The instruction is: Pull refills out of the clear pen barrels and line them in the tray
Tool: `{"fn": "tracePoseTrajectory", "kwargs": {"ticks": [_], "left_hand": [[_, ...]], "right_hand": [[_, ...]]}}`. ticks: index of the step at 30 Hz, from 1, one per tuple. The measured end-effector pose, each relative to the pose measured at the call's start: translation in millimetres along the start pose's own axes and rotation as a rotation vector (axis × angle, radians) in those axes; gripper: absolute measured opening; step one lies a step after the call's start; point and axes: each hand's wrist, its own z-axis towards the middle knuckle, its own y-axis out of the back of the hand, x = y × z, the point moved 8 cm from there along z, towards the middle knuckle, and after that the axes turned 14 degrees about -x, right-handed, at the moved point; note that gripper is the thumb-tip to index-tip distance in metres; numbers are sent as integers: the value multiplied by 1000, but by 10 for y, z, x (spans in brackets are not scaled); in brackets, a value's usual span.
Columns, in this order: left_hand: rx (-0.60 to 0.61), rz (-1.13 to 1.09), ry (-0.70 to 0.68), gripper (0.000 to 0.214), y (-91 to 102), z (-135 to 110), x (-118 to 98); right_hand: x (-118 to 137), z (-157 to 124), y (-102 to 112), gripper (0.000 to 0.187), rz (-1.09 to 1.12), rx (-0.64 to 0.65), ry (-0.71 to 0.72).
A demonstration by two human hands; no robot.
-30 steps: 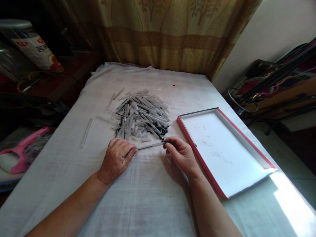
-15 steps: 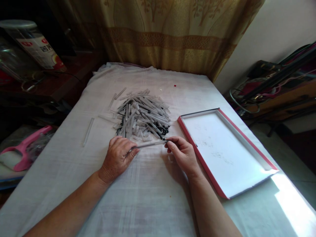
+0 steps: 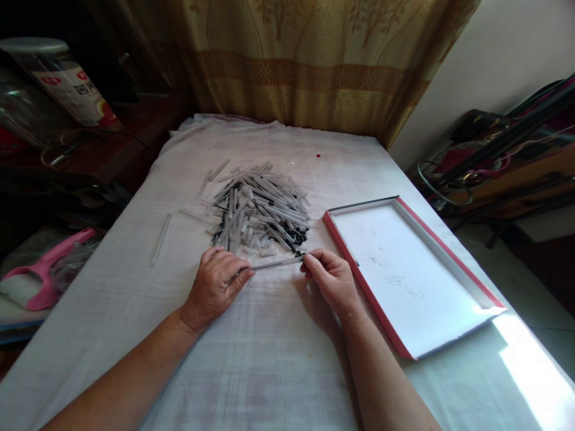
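A slim, clear pen [image 3: 277, 263] with a dark refill inside stretches level between my two hands, just above the cloth. My left hand [image 3: 218, 280] is closed round its left end, thumb and fingers pressed together. At the other end, the thumb and fingers of my right hand [image 3: 330, 278] pinch the tip, which they mostly cover. Right behind the hands lies a heap of pen parts [image 3: 263, 206], clear tubes and caps mixed with black pieces. One loose clear tube [image 3: 162, 239] rests apart on the left.
A shallow red-edged box lid [image 3: 381, 317], white inside with dark marks, lies right of my right hand. A tiny red piece [image 3: 318, 155] is near the back. Left of the table are a plastic jar [image 3: 67, 84] and a pink-handled item [image 3: 49, 269]. A curtain [image 3: 287, 72] hangs behind.
Almost nothing differs. The dark end of the pen by my left hand shows less now, with the fingers covering it; both hands keep their places.
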Motion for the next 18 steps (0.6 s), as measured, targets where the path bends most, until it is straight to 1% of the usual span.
{"fn": "tracePoseTrajectory", "kwargs": {"ticks": [3, 6, 8, 10, 11, 13, 15, 17, 18], "left_hand": [[-52, -1, -13, 29, 41, 19, -9], [-60, -11, -17, 24, 55, 36, -20], [-35, -16, -3, 23, 39, 37, -20], [8, -19, 8, 21, 6, 29, -26], [31, -19, 10, 20, -14, 21, -33], [60, -2, 24, 20, -45, 4, -32], [56, 48, 52, 25, -55, -10, -9], [47, 113, 68, 28, -62, -20, 11], [53, 139, 65, 27, -73, -24, 10]], "right_hand": [[-11, 7, 0, 37, -23, 4, -7], [-27, 12, -14, 34, -10, 20, -15], [-32, 1, -53, 31, 13, 57, -14], [-36, -23, -118, 37, 5, 123, -9], [-40, -35, -148, 36, -15, 157, -4], [-36, -41, -167, 27, -63, 188, 23], [-33, -6, -107, 23, -95, 144, 42], [-57, 52, 13, 26, -89, 55, 17], [-80, 78, 73, 29, -77, 15, -11]]}}
